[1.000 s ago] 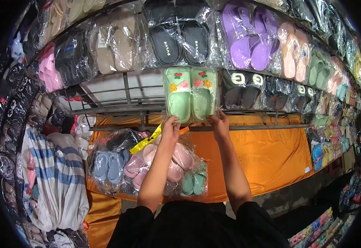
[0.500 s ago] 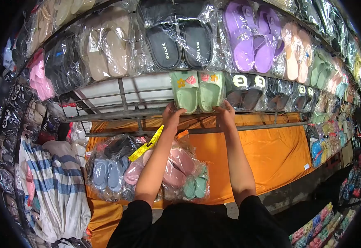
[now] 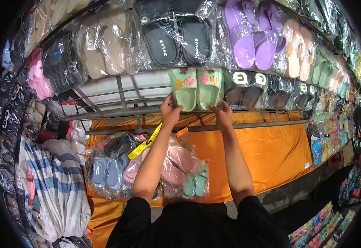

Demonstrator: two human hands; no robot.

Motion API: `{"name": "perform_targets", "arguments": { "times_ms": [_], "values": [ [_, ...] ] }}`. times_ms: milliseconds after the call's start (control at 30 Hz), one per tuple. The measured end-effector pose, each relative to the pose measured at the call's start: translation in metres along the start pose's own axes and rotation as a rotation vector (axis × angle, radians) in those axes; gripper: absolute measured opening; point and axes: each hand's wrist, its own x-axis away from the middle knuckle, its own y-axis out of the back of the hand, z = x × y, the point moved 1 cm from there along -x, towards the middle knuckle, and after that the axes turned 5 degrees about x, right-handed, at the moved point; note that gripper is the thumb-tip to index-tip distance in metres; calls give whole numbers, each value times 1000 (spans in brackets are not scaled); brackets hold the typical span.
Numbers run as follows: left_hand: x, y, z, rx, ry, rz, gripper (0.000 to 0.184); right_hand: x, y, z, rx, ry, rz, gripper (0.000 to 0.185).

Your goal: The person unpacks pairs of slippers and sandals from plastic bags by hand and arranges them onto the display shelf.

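Green slippers (image 3: 197,93), one bagged pair: we are pinching the lower corners, left hand (image 3: 170,115) and right hand (image 3: 223,118) narrowed on the bag. Cherries (image 3: 184,70): now showing above our fingers, previously hidden. Black pair (image 3: 246,96): sitting up and right of our right fingers. Pink slippers (image 3: 173,172): lying below our left.

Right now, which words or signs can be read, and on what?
"DULUX", as it seems to read: large black slippers
"G": each strap of dark slippers beside green slippers
"G": smaller dark pair further right
Too small or blurred: yellow tag, white labels on beige slippers and orange cloth, emblem on purple slippers
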Motion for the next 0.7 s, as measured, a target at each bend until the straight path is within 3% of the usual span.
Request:
{"name": "perform_targets", "arguments": {
  "times_ms": [200, 267, 333, 367, 533, 700],
  "values": [
    [-9, 4, 6, -18, -72, 55, 67, -6, -4, -6, 131, -20, -43, 39],
    [-4, 4, 5, 25, -13, 54, 68, -1, -7, -3, 196, -32, -52, 39],
    [-4, 6, 8, 20, 1, 61, 69, 5, -10, 1, 531, 90, -149, 44],
    [-4, 5, 9, 15, 16, 73, 69, 10, -10, 3, 532, 91, -155, 44],
    [5, 3, 2, -76, -85, 83, 72, 36, -23, 32, 926, 635, -349, 64],
    [18, -3, -19, -226, -157, 96, 85, 43, -34, 42, 1013, 707, -283, 70]
  ]
}}
